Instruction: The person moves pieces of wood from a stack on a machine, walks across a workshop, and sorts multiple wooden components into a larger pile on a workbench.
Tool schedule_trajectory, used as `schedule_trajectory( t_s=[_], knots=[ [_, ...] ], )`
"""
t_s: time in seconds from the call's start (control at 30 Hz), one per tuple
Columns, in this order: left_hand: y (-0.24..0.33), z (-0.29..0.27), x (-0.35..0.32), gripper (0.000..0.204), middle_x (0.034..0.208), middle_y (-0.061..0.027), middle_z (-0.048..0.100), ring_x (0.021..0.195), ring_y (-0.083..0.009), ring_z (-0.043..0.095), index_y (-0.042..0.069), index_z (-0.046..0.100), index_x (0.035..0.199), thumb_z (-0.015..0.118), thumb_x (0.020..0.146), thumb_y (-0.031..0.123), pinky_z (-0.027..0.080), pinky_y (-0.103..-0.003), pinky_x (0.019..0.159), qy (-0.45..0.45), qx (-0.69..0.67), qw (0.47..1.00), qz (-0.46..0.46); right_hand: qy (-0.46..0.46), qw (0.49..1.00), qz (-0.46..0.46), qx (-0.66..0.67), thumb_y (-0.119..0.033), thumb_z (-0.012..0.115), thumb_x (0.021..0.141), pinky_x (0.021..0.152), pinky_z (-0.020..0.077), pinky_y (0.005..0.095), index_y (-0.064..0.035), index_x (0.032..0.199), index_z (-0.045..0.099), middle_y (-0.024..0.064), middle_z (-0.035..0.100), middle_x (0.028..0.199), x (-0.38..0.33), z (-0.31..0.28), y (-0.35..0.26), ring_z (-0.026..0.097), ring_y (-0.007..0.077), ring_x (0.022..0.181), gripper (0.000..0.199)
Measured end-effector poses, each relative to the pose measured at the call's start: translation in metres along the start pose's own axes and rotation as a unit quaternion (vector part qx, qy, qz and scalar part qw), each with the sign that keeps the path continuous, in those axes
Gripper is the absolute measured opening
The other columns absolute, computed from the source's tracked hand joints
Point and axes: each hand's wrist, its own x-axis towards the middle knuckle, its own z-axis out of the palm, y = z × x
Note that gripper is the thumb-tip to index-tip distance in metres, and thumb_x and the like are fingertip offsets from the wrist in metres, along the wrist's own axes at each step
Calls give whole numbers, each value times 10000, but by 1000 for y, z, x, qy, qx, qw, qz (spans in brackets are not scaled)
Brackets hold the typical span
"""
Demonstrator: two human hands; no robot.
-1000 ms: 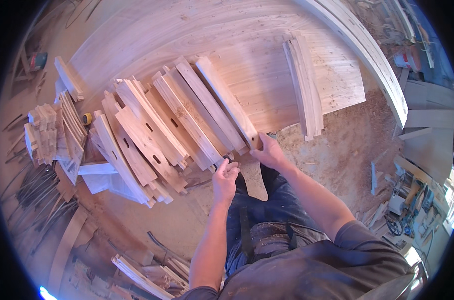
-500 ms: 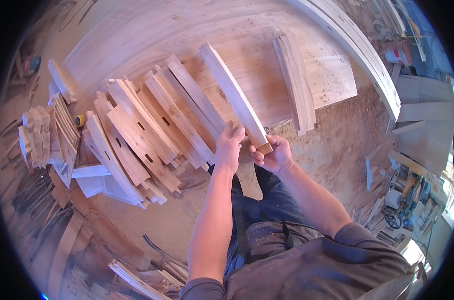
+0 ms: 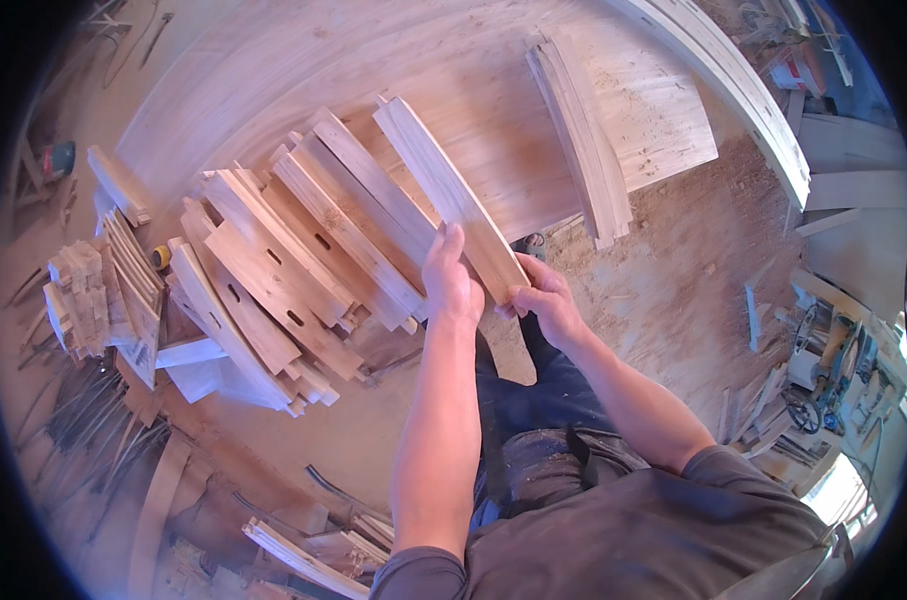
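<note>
A pale wooden board [image 3: 447, 190] slants away from me over the wooden panel, its near end between my hands. My left hand [image 3: 452, 278] is closed against its left edge, thumb pointing up along the wood. On the right edge, close to the near end, my right hand [image 3: 543, 298] grips with the thumb on top and fingers curled beneath. Just left of the held board lie more wooden boards [image 3: 348, 225] in a row, some with oblong slots. My left hand is close beside their near ends, and I cannot tell whether it touches them.
A large wooden panel [image 3: 663, 130] lies under the boards. Toward its right end rests a stack of narrow boards [image 3: 583, 150]. Long pale rails [image 3: 733, 90] run along the far right. At left are stacked wood pieces [image 3: 78, 295] and a yellow tape measure [image 3: 160, 257]. Sawdust covers the floor [image 3: 673, 260].
The board in my hands has turned, now showing its broad face instead of mostly its narrow edge. Its far end has shifted slightly left.
</note>
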Motion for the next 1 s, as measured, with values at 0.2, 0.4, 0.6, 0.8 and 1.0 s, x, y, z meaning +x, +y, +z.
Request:
schedule_trajectory(
  t_s=[0.2,0.4,0.6,0.8,1.0],
  knots=[
    [-11,-2,9,448,1115,-170,644,996,-325,634,21,560,1281,448,1092,412,534,-466,892,78,-33,996,-34,126,923,-110,-347,-200,787,821,964,521,409,6,1423,505,206,657,1207,-20,22,2,658,360,1102,696],
    [-5,-1,5,511,951,-185,650,805,-339,620,69,574,1190,322,1104,505,553,-462,727,60,-39,995,-76,91,917,-144,-360,-162,813,772,1062,460,445,-13,1471,451,233,585,1313,-31,26,-3,578,403,1225,801],
    [-12,-16,17,546,946,-187,648,786,-341,612,87,574,1182,295,1090,548,547,-467,667,11,-67,995,-71,99,923,-126,-350,-134,820,743,1042,465,396,-17,1452,485,185,594,1288,-28,26,1,601,339,1192,793],
    [-10,-8,10,436,1061,-164,662,936,-319,640,53,590,1246,424,1094,427,541,-447,858,32,-11,997,-73,120,944,-124,-281,-123,812,802,990,491,376,15,1464,475,153,604,1261,-21,16,20,618,284,1134,756],
    [-10,-10,-4,536,1326,-136,601,1190,-217,585,-100,397,1493,565,1026,102,459,-355,1045,-24,169,985,-2,92,973,44,208,-173,573,1016,817,551,370,14,1448,484,177,654,1232,0,-10,25,680,280,960,479]
  ],
)
